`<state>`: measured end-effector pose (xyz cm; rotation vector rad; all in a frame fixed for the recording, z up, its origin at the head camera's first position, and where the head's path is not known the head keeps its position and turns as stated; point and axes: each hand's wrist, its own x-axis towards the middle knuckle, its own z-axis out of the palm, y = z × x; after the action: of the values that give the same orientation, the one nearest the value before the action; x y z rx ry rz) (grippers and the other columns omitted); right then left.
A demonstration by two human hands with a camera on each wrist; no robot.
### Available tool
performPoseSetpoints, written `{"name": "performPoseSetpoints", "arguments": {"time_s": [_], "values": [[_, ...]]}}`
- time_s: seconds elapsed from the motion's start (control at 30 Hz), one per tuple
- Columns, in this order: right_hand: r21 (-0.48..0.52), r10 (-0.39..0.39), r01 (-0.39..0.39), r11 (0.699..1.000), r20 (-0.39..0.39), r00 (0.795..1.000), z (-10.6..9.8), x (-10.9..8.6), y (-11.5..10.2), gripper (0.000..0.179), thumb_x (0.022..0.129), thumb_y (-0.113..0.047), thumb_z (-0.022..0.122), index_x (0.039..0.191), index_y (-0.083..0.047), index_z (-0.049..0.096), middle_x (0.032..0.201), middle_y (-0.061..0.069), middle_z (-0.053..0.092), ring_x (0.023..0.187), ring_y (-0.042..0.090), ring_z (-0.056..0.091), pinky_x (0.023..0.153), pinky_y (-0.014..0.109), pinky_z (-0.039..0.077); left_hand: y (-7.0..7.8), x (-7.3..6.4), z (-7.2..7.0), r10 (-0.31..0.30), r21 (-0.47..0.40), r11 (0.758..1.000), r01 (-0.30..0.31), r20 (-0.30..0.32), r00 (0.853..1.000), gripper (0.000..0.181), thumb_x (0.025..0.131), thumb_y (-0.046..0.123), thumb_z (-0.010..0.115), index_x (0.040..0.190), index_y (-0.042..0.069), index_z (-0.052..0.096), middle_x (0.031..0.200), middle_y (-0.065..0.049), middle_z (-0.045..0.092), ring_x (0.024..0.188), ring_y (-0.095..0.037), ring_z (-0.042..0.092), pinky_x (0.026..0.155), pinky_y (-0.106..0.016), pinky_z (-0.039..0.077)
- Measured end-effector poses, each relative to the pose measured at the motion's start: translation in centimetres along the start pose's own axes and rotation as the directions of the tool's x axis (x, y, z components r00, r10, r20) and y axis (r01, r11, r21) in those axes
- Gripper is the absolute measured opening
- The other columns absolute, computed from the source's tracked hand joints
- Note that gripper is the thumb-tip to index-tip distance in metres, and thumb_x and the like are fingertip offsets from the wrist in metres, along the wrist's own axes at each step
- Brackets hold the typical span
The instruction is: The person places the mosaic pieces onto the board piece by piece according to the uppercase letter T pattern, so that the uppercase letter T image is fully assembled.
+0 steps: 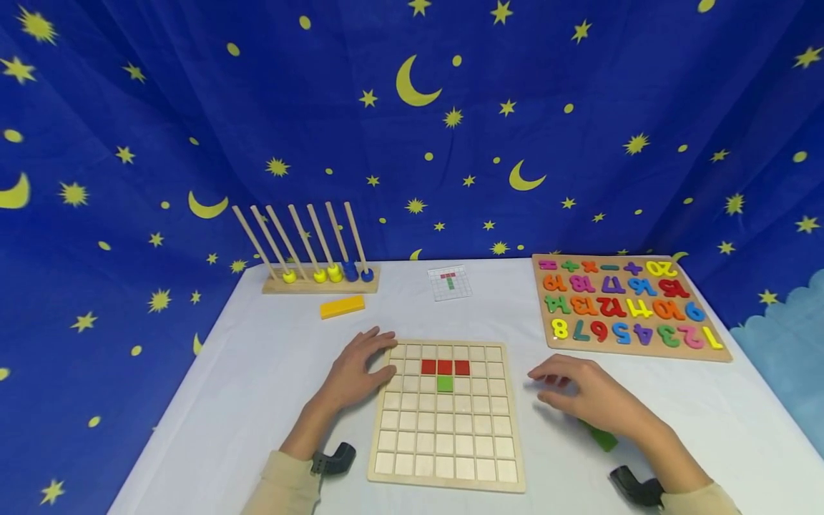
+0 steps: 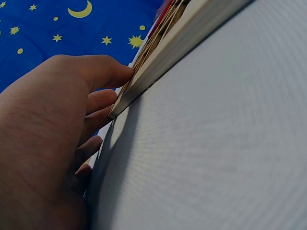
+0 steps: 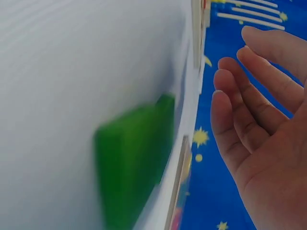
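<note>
A wooden grid board [image 1: 444, 476] lies in front of me with a row of three red square tiles [image 1: 445, 367] near its far side. One green tile [image 1: 445, 384] sits directly under the middle red one. My left hand [image 1: 357, 368] rests at the board's far left corner, its thumb on the rim in the left wrist view. To the right of the board, my right hand [image 1: 586, 390] hovers with loosely curved fingers and holds nothing. Partly hidden under that hand's wrist is a green block [image 1: 603, 437], which shows blurred in the right wrist view.
A small card [image 1: 450, 284] with a red and green T pattern lies behind the board. Back left stand a peg rack [image 1: 315, 285] with yellow and blue beads and a yellow block [image 1: 342, 307]. A number puzzle board [image 1: 644, 349] lies at the back right.
</note>
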<state>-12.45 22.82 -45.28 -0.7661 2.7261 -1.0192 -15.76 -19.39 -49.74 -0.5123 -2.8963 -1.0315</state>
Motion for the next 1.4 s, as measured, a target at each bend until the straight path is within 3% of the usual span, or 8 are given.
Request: {"name": "performPoseSetpoints", "arguments": {"time_s": [0.27, 0.43, 0.6, 0.73, 0.93, 1.07, 1.27, 1.4], "values": [[-0.024, 0.071, -0.070, 0.997, 0.031, 0.997, -0.7, -1.9, 1.6, 0.037, 0.084, -0.035, 0.075, 0.117, -0.023, 0.066, 0.109, -0.012, 0.063, 0.088, 0.009, 0.056, 0.076, 0.027, 0.053, 0.0, 0.0, 0.1, 0.010, -0.002, 1.000, -0.010, -0.006, 1.000, 0.047, 0.087, 0.036, 0.070, 0.131, 0.024, 0.060, 0.142, 0.013, 0.047, 0.140, -0.017, 0.027, 0.115, -0.044, 0.018], [-0.041, 0.124, -0.119, 0.992, 0.125, 0.984, -1.5, -3.0, 2.5, 0.049, 0.079, -0.047, 0.076, 0.123, -0.027, 0.063, 0.111, -0.011, 0.059, 0.089, 0.011, 0.052, 0.073, 0.026, 0.049, 0.2, 0.0, 0.0, 0.009, -0.006, 1.000, -0.009, -0.007, 1.000, 0.047, 0.087, 0.036, 0.070, 0.131, 0.023, 0.060, 0.142, 0.013, 0.047, 0.140, -0.017, 0.027, 0.115, -0.044, 0.018], [0.041, 0.132, -0.143, 0.989, 0.204, 0.970, -2.6, -4.0, 3.4, 0.052, 0.078, -0.044, 0.077, 0.125, -0.028, 0.061, 0.112, -0.008, 0.058, 0.090, 0.013, 0.052, 0.072, 0.025, 0.048, 0.2, 0.1, 0.0, 0.020, -0.005, 1.000, -0.020, -0.012, 1.000, 0.046, 0.087, 0.035, 0.070, 0.130, 0.023, 0.060, 0.142, 0.010, 0.048, 0.140, -0.018, 0.028, 0.115, -0.046, 0.018], [0.076, 0.116, -0.140, 0.987, 0.261, 0.958, -3.4, -4.5, 4.0, 0.048, 0.079, -0.037, 0.077, 0.123, -0.029, 0.062, 0.113, -0.006, 0.058, 0.089, 0.013, 0.052, 0.071, 0.024, 0.047, 0.2, 0.1, 0.0, 0.016, -0.003, 1.000, -0.016, -0.013, 1.000, 0.046, 0.087, 0.035, 0.070, 0.130, 0.024, 0.060, 0.142, 0.010, 0.048, 0.140, -0.018, 0.028, 0.115, -0.047, 0.019], [0.157, 0.010, -0.069, 0.985, 0.349, 0.937, -3.6, -5.1, 4.5, 0.049, 0.079, -0.019, 0.076, 0.125, -0.027, 0.061, 0.112, -0.003, 0.056, 0.089, 0.015, 0.052, 0.068, 0.025, 0.046, 0.0, 0.1, 0.0, 0.012, 0.001, 1.000, -0.012, -0.006, 1.000, 0.046, 0.087, 0.036, 0.070, 0.131, 0.024, 0.060, 0.142, 0.012, 0.047, 0.140, -0.016, 0.026, 0.115, -0.044, 0.017], [0.089, 0.017, -0.049, 0.995, 0.328, 0.944, -3.3, -4.9, 4.4, 0.044, 0.079, -0.018, 0.077, 0.119, -0.030, 0.063, 0.113, -0.005, 0.053, 0.090, 0.011, 0.051, 0.070, 0.024, 0.047, -0.1, 0.1, 0.0, 0.011, -0.001, 1.000, -0.011, -0.003, 1.000, 0.046, 0.088, 0.036, 0.069, 0.131, 0.024, 0.059, 0.143, 0.012, 0.047, 0.140, -0.015, 0.025, 0.116, -0.043, 0.016], [-0.014, 0.120, -0.121, 0.993, 0.261, 0.958, -2.9, -3.8, 3.9, 0.034, 0.079, -0.032, 0.078, 0.110, -0.030, 0.065, 0.099, -0.007, 0.052, 0.082, 0.011, 0.051, 0.064, 0.023, 0.045, 0.0, 0.1, 0.0, 0.008, -0.010, 1.000, -0.008, 0.000, 1.000, 0.045, 0.088, 0.036, 0.069, 0.130, 0.023, 0.060, 0.143, 0.013, 0.047, 0.140, -0.016, 0.026, 0.115, -0.045, 0.017], [-0.031, 0.139, -0.135, 0.990, 0.221, 0.965, -2.7, -2.8, 3.8, 0.034, 0.079, -0.034, 0.078, 0.109, -0.025, 0.065, 0.090, -0.007, 0.053, 0.077, 0.011, 0.051, 0.061, 0.023, 0.044, 0.0, 0.1, 0.0, 0.012, -0.013, 1.000, -0.012, 0.000, 1.000, 0.045, 0.088, 0.035, 0.069, 0.130, 0.023, 0.060, 0.142, 0.012, 0.047, 0.140, -0.016, 0.026, 0.116, -0.043, 0.016]]}}
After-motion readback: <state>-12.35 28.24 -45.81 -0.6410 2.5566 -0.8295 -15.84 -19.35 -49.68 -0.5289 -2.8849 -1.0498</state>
